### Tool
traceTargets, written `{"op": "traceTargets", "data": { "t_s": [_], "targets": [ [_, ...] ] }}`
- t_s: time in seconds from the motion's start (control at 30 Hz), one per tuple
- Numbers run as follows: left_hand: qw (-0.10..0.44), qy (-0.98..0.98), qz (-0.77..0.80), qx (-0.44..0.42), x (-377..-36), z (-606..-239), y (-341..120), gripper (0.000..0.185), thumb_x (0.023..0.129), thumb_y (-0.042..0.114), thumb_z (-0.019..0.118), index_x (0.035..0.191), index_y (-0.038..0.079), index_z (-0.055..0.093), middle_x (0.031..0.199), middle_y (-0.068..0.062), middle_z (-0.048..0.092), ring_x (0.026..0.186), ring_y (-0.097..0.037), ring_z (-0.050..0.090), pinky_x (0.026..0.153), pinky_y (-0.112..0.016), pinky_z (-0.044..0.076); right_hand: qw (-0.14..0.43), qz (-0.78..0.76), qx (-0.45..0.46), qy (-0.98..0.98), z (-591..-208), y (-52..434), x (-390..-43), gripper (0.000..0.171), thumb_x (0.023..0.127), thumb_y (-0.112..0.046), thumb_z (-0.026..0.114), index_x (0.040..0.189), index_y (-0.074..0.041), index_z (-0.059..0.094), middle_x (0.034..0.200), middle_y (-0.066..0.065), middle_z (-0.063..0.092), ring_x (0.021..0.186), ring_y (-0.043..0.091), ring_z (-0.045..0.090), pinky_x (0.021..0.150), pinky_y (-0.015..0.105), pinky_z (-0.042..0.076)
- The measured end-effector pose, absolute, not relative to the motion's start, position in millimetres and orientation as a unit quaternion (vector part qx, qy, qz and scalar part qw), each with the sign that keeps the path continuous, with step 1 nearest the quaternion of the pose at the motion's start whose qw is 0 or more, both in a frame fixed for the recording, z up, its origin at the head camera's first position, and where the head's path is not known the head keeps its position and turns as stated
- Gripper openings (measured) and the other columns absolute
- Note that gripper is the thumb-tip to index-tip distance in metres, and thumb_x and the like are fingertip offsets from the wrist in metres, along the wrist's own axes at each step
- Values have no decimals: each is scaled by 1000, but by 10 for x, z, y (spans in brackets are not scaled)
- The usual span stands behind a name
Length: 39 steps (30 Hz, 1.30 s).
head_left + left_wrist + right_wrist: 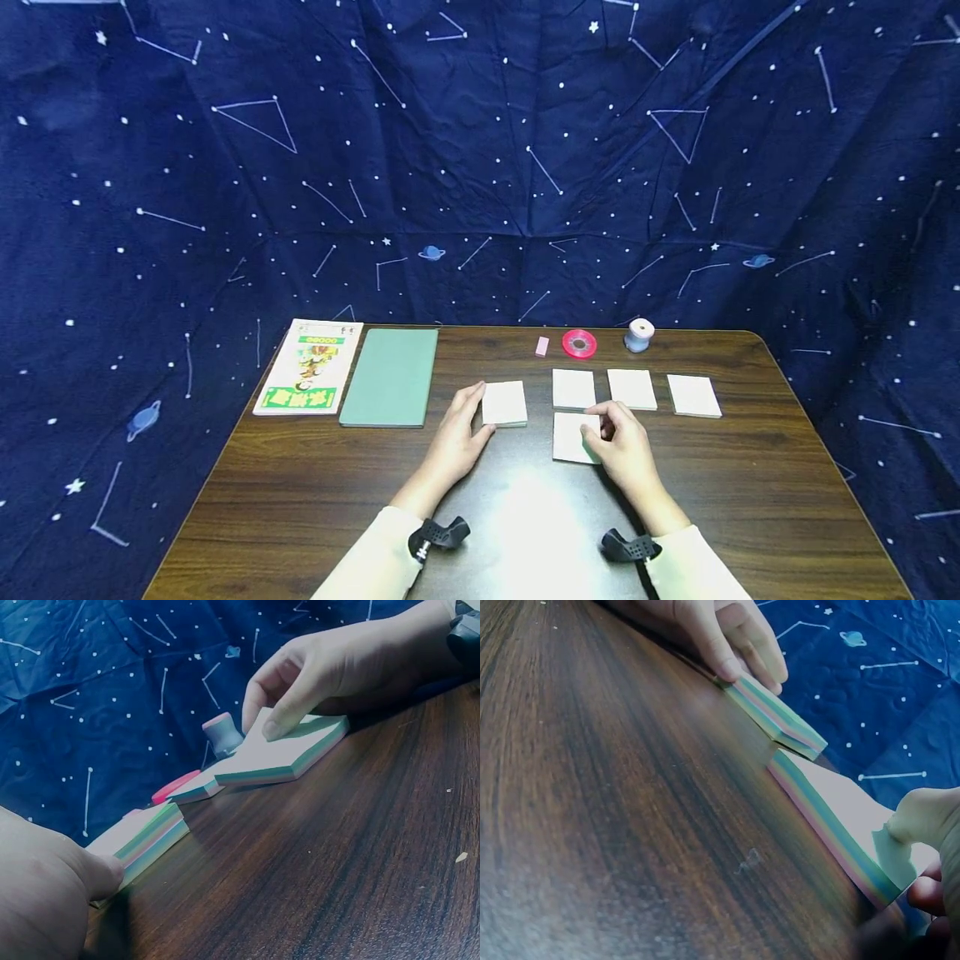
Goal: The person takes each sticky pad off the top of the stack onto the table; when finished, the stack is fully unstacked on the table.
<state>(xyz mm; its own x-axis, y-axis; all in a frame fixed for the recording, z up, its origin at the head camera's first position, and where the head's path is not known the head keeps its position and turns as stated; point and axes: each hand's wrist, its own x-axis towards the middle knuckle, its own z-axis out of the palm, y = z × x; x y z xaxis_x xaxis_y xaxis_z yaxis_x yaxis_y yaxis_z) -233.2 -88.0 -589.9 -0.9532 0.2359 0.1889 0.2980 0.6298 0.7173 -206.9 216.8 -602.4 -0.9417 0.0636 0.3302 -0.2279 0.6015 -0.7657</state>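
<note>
My left hand holds a white-topped sticky note pad at its left side, thumb at the near corner and fingers along the far side. Pastel layers show on that pad's edge in the left wrist view. With thumb on top and fingers at the edge, my right hand pinches a second sticky note pad by its right side. This pad's striped edge faces the right wrist camera. Just behind it lies another pad; two more pads continue the row to the right.
At the back stand a pale blue spool, a red ring-shaped roll and a small pink block. A green notebook and a colourful booklet lie at the left. Behind the wooden table hangs a starry blue cloth.
</note>
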Motion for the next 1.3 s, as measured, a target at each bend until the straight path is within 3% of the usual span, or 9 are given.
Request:
{"op": "traceTargets", "data": {
  "t_s": [0.2, 0.73, 0.87, 1.1, 1.3],
  "targets": [
    [41, -903, -402, -148, -2346, -5907, -911, 74, 100, 12, 79, 164, 0, 44, 166, -17, 47, 157, -38, 46, 130, -54, 39, 128, 446, 37, -885, -5971, 2135, -2101, 27, 85, 1, 86, 108, -10, 77, 88, 4, 57, 77, 13, 53, 66, 22, 46],
    [32, -903, -405, -139, -2327, -5891, -948, 74, 101, 13, 77, 165, 1, 42, 167, -16, 46, 158, -37, 45, 131, -54, 37, 96, 444, 27, -890, -5979, 2100, -2129, 25, 87, -1, 85, 109, -12, 77, 94, 6, 50, 81, 16, 51, 70, 24, 44],
    [34, -906, -399, -139, -2327, -5893, -952, 73, 101, 13, 77, 165, 1, 43, 167, -16, 46, 158, -37, 45, 131, -54, 37, 112, 461, 23, -880, -5988, 2099, -2126, 23, 90, -1, 83, 109, -12, 76, 97, 6, 51, 82, 15, 51, 71, 22, 44],
    [43, -903, -402, -146, -2339, -5908, -925, 73, 100, 12, 78, 164, 1, 45, 167, -15, 47, 157, -37, 46, 130, -55, 38, 203, 554, 36, -806, -5949, 2053, -2115, 15, 97, 4, 75, 110, -2, 73, 102, 10, 61, 78, 7, 54, 65, 14, 45],
    [39, -903, -401, -151, -2325, -5912, -900, 72, 100, 12, 78, 163, 0, 45, 168, -15, 46, 157, -38, 46, 129, -56, 39, 156, 566, 65, -807, -5756, 1908, -2151, 25, 96, 4, 73, 121, 0, 68, 109, 15, 62, 82, 6, 60, 69, 16, 51]
  ]
}}
